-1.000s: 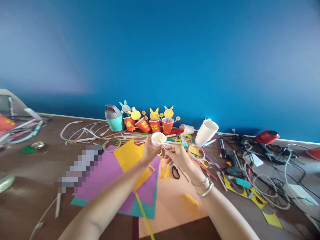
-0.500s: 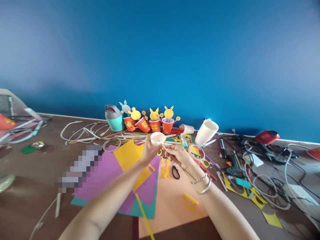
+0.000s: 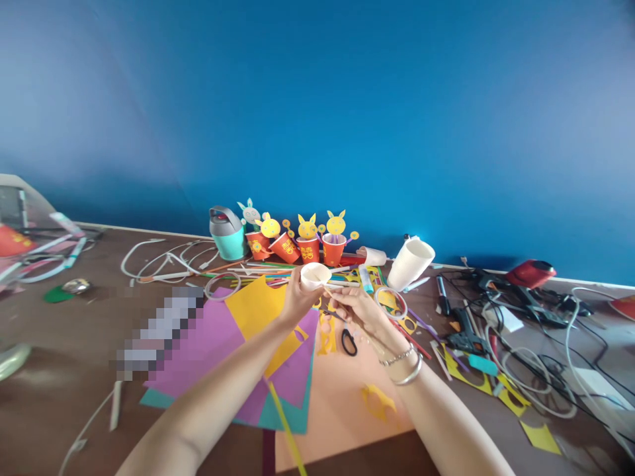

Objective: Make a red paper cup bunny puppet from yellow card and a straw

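My left hand (image 3: 294,301) is wrapped round a white paper cup (image 3: 312,283), its open mouth tipped toward me. My right hand (image 3: 358,307) pinches a thin wooden stick (image 3: 327,290) at the cup's right side. A thin line shows inside the cup, so the stick seems to pass through the wall. Just below my right hand lie scissors with black handles (image 3: 348,342) on a peach sheet (image 3: 342,410). Beyond my hands stand several red paper cups (image 3: 334,252) with yellow paper animal heads on sticks.
Purple sheets (image 3: 198,350) and a yellow sheet (image 3: 253,304) lie under my left forearm. A stack of white cups (image 3: 409,264) leans at the back right. A glue gun (image 3: 464,330) and tangled cables (image 3: 536,370) spread at the right. A teal flask (image 3: 229,241) stands at the back left.
My right hand has turned slightly, and the stick's rear end has swung in toward my wrist. The cup has shifted only slightly in my left hand.
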{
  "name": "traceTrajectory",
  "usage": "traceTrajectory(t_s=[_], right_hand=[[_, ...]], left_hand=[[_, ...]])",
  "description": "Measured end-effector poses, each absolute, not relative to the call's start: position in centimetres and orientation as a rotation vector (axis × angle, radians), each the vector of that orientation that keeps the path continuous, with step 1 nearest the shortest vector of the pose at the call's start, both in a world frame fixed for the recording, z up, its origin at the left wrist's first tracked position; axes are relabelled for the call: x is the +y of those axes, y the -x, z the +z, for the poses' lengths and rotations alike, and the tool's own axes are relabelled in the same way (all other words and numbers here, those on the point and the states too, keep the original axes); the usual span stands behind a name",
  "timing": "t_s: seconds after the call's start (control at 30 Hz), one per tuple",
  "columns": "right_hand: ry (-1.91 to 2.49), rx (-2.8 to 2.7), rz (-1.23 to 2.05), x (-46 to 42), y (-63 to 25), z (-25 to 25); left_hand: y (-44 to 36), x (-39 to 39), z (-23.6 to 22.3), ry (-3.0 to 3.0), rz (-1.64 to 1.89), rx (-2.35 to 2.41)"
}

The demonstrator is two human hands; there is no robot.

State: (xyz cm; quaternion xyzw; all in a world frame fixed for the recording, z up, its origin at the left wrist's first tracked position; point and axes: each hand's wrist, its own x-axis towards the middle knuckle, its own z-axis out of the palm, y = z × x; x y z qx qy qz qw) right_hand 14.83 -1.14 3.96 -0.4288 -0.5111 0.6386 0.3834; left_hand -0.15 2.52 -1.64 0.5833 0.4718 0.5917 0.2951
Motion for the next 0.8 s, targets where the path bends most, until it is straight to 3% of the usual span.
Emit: traceTrajectory(t_s=[0.17, 0.37, 0.47, 0.8], right_hand=[[1.214, -1.368, 1.514, -1.5, -14.5, 4.0], [1.482, -1.900, 0.796, -2.3, -14.6, 4.6], [1.554, -2.059, 0.593, -2.4, -15.6, 5.1], [1.489, -2.262, 0.942, -4.3, -15.3, 5.8]], left_hand=[[0.2, 2.5, -1.5, -1.537, 1.566, 1.265], [-0.6, 2.2, -1.7, -1.496, 1.535, 1.303], [-0.7, 2.6, -2.1, -1.440, 1.515, 1.315], [1.3, 3.9, -2.1, -1.223, 1.647, 1.258]])
